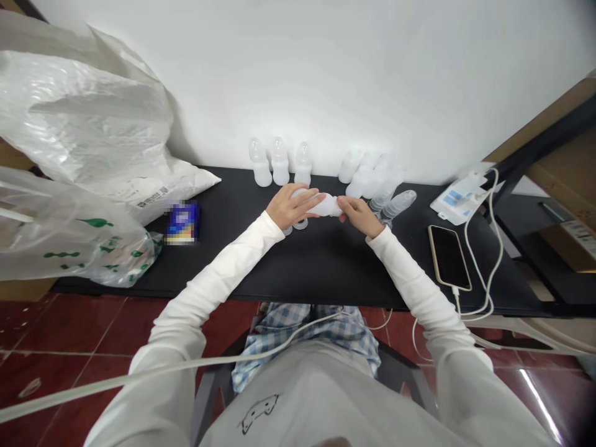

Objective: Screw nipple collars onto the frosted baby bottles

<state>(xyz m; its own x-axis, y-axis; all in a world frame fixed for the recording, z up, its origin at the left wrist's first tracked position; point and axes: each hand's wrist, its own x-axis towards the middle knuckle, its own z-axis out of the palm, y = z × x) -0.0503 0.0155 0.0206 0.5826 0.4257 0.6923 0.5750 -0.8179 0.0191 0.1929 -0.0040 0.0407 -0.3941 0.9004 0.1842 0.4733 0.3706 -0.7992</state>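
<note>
A white plastic bottle (326, 203), shaped like a small baby bottle, lies sideways between my hands above the black table. My left hand (289, 207) is closed around its body from the left. At its neck end, on the right, the fingers of my right hand (357, 214) are pinched; whether they grip the neck or a small part on it cannot be made out. Beyond my left hand stand three bottles (280, 162) with clear domed caps. Several uncapped white bottles (367, 174) are grouped behind my right hand. Stacked clear caps (399, 203) lie beside it, and a small clear piece (302, 224) sits under my left hand.
Large plastic bags (84, 124) and a blue packet (182, 222) occupy the left of the black table (326, 267). On the right are a phone (449, 257) with a charging cable (494, 248) and a white power strip (460, 197). A white wall (326, 74) rises behind.
</note>
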